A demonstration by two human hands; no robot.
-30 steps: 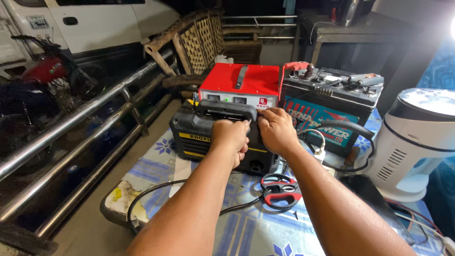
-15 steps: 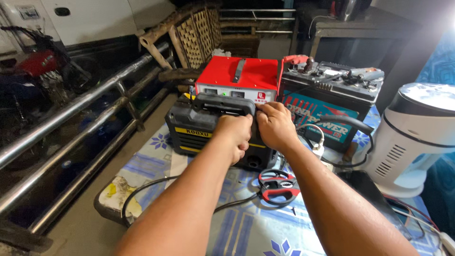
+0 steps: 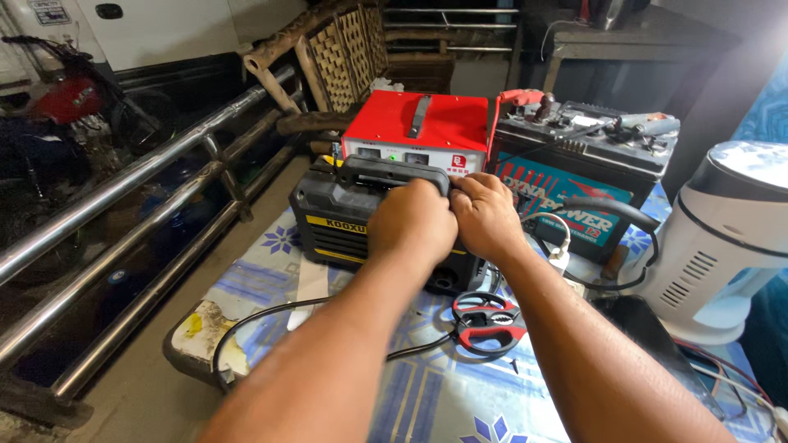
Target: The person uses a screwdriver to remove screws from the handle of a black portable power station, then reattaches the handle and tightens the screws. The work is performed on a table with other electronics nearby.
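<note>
Yellow label strip (image 3: 335, 223) runs across black unit's front, left of centre. Blue-red label (image 3: 574, 205) covers battery's front, centre-right. White sign (image 3: 51, 11) w/ dark print hangs top left.

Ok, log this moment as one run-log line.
left hand: on black-and-yellow unit, at its handle | right hand: beside it, same unit | grip: unclear | scissors: on table, untouched

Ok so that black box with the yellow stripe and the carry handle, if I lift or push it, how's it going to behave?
The black box is probably stiff: its shell looks like hard moulded casing. It is likely heavy for its size, given the thick carry handle. Pushed, it may drag the patterned table cover rather than slide, and it seems unlikely to tip, sitting low and wide.
</note>
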